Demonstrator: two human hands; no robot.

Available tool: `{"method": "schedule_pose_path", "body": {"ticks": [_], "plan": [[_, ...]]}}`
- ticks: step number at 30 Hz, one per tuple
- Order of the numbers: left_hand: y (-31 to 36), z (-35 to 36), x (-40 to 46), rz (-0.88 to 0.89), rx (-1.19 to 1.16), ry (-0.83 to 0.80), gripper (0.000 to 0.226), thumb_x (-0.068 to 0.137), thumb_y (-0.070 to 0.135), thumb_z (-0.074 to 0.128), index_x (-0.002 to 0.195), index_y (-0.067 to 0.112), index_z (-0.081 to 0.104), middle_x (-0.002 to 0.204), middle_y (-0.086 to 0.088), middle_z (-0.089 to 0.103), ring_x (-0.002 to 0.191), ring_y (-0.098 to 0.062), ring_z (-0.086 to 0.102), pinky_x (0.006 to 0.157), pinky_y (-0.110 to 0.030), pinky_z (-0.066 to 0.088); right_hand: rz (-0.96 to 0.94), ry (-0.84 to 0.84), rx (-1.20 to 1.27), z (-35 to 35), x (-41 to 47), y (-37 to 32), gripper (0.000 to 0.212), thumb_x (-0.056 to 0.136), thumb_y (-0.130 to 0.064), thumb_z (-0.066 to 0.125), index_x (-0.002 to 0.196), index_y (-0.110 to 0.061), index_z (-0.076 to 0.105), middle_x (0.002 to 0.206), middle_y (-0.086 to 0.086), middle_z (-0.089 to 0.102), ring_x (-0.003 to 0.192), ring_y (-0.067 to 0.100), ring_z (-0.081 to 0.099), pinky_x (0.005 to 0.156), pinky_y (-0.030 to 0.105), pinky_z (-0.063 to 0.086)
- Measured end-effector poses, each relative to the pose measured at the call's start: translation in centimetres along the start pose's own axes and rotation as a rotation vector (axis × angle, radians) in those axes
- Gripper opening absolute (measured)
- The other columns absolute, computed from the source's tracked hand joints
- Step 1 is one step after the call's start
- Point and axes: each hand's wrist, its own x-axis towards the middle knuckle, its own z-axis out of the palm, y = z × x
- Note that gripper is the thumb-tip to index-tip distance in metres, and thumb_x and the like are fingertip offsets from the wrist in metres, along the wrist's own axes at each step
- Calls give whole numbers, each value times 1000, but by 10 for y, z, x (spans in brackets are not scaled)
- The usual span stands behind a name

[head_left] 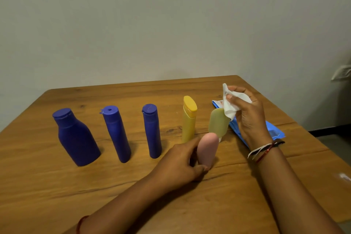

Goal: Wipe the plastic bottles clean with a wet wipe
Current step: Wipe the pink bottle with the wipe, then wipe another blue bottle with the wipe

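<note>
Bottles stand in a row across the wooden table (57,186): a wide blue bottle (76,138) at far left, then a second blue bottle (116,134), a third blue bottle (152,131), a yellow bottle (189,118) and a green bottle (218,122), all upright. From my seat at the feed, I see the left hand (182,165) wrapped around a pink bottle (208,150), thumb and fingers clamped on its sides, its base on the table just in front of the green one. The right hand (248,116) is raised above the table beside the green bottle, fingers pinched on a crumpled white wipe (232,104). A blue wipe pack (273,129) lies flat behind that hand, partly hidden by it. Thread bands and a red bangle (265,151) circle the right wrist.
</note>
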Motion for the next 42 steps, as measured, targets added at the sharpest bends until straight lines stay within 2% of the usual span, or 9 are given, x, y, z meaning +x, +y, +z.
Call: {"method": "schedule_pose_path", "body": {"ticks": [7,11,14,21,26,28,33,37,42], "plan": [[-5,0,0,-6,-20,-21,72,79,37,72,129,61,26,115,25,57,101,2,56,87,-28,54,-4,-16,-21,1,-2,0,19,84,6,59,92,-10,65,88,-8,72,84,6,68,68,16,51],[-7,-5,0,4,30,-28,71,80,26,73,130,57,32,116,31,55,106,15,52,85,-10,49,1,-19,-70,1,-4,0,20,83,4,61,90,-14,66,94,-5,70,88,7,67,71,18,52],[-1,-16,-2,5,133,-12,65,83,22,70,130,52,35,127,23,55,112,9,52,92,-20,50,-5,-17,-39,1,-5,-2,20,84,6,59,90,-12,66,92,-5,70,85,5,67,69,16,52],[34,-66,-22,89,284,287,33,89,28,63,118,41,54,109,24,62,103,6,55,88,-25,51,-34,-22,-76,2,-6,-6,20,84,4,61,89,-15,66,92,-8,70,85,4,67,68,17,52],[39,-108,-30,105,283,545,33,83,29,68,112,41,58,110,25,53,94,0,55,75,-14,42,-33,-27,-95,3,-6,-5,20,84,2,61,90,-15,67,93,-7,70,88,6,66,72,19,52],[36,-120,-31,64,315,602,34,82,34,67,111,47,53,112,25,48,93,-1,52,74,-18,41,-24,-36,-83,3,-6,-4,20,84,3,62,89,-16,67,91,-8,70,88,6,66,72,19,52],[27,-131,-24,-128,382,515,42,85,45,62,125,41,53,114,17,55,85,1,51,63,-16,37,-23,-50,-81,5,-6,-5,21,83,3,62,88,-16,68,93,-7,71,91,8,66,73,19,51],[26,-129,-22,-169,428,415,42,89,41,60,130,39,51,122,9,61,79,4,50,69,-22,41,-37,-50,-92,5,-8,-7,20,83,3,62,88,-16,67,95,-5,70,93,9,66,73,18,51],[30,-132,-21,-202,433,353,35,90,37,60,125,35,57,123,10,63,101,-4,56,83,-28,46,-37,-68,-86,5,-9,-8,21,83,4,62,87,-16,67,92,-9,71,92,7,66,72,17,51]]}}
